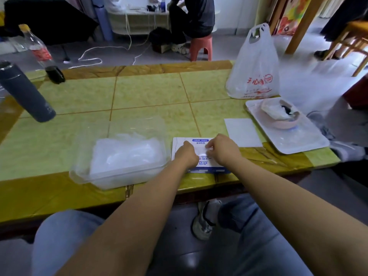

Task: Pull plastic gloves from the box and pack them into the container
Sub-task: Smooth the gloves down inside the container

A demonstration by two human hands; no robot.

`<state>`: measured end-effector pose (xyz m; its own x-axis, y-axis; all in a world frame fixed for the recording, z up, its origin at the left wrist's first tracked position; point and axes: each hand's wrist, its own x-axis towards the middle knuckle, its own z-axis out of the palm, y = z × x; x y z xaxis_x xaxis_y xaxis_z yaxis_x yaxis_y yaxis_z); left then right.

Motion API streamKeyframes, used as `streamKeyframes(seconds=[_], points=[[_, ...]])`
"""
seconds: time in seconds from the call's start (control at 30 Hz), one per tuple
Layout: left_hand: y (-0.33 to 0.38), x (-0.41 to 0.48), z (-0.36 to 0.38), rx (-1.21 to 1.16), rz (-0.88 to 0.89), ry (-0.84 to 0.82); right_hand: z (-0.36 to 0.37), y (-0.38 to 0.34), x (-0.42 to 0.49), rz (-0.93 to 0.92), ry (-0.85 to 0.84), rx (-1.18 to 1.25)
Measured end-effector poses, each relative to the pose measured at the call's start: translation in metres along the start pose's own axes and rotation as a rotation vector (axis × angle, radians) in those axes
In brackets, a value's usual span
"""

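The box [199, 140] of plastic gloves is lying flat at the near edge of the surface [149, 92], just right of the clear container [83, 173], and is being worked by both hands. A thin clear glove [201, 151] is being pinched at the opening by the fingers [209, 146] of the right hand [224, 151]. The left hand [186, 155] is being pressed, fingers curled, against the box top — whether film is being gripped there or the box only braced cannot be told. A pile of gloves [123, 154] is already sitting in the container.

Likely risks: several gloves being dragged out together, the film being torn at the slot, or the light box being lifted if it is not being held down.

The opening is being covered by both hands, and the glove's outline is being lost against the white print — how far out it is cannot be judged.
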<state>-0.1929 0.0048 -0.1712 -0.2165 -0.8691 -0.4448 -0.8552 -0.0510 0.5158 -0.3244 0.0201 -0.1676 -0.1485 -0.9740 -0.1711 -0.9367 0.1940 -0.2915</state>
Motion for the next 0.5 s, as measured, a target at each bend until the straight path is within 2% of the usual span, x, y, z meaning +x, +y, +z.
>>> streamKeyframes(seconds=[0.13,0.37,0.43,0.5], points=[[-0.004,0.005,-0.002,-0.042,-0.026,-0.023,0.004,-0.005,0.0,-0.077,0.093,-0.097],[-0.009,0.006,-0.004,-0.069,-0.02,-0.029,0.013,-0.013,0.007,-0.087,0.073,-0.158],[-0.008,0.006,-0.004,-0.068,-0.024,-0.037,0.012,-0.014,0.008,-0.12,0.041,0.029],[-0.007,0.005,-0.003,-0.066,-0.032,-0.047,0.006,-0.014,0.006,-0.101,0.042,0.418]])
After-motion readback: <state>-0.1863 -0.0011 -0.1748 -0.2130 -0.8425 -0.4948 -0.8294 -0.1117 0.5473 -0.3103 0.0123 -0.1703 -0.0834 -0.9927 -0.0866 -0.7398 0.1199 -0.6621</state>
